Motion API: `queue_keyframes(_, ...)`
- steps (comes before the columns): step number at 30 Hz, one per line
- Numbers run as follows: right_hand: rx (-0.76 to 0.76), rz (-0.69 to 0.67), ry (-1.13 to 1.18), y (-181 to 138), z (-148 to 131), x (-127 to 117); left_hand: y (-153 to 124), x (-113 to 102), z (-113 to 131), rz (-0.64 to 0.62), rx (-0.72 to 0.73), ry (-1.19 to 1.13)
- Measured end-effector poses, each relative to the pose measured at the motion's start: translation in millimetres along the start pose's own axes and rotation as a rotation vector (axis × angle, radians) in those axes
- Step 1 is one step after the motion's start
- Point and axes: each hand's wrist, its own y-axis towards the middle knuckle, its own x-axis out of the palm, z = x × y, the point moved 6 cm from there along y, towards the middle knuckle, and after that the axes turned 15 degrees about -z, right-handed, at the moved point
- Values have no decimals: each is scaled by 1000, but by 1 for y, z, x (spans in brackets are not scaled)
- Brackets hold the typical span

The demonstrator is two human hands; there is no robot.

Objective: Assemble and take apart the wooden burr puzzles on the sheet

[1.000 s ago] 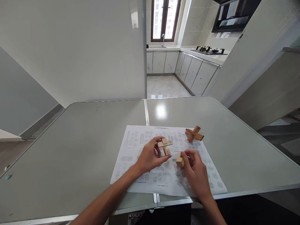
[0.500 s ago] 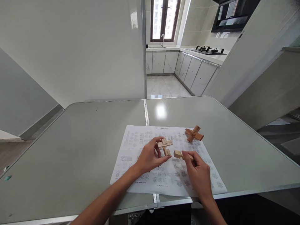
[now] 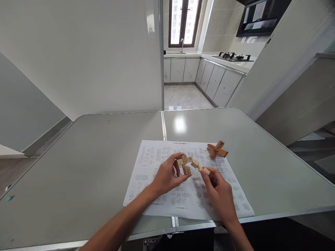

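Observation:
My left hand [image 3: 167, 177] is closed on a partly joined wooden burr puzzle [image 3: 185, 161], its pale pieces crossing one another. Between thumb and fingers of my right hand [image 3: 218, 190] is a loose notched wooden puzzle piece [image 3: 195, 164], tilted, its far end close to the joined pieces. Whether the two touch I cannot tell. Both hands are above a printed sheet [image 3: 154, 205] covered with small line drawings. A darker brown wooden puzzle [image 3: 217, 150], put together as a cross, lies on the sheet's upper right corner.
The grey-green folding table [image 3: 91, 174] has a metal seam down its middle and a metal front edge. A small green object [image 3: 9, 198] lies at the far left. Beyond the table are a white panel [image 3: 104, 52] and a kitchen with a gas stove [image 3: 232, 56].
My right hand has moved the loose piece up and left, closer to the joined puzzle, and has tilted it. My left hand has turned the joined puzzle slightly.

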Motion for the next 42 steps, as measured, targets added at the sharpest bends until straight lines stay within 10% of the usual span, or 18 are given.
queue_keyframes(42,-131,-98,-57,0,-11,12,-4,19,21,-85,219,488)
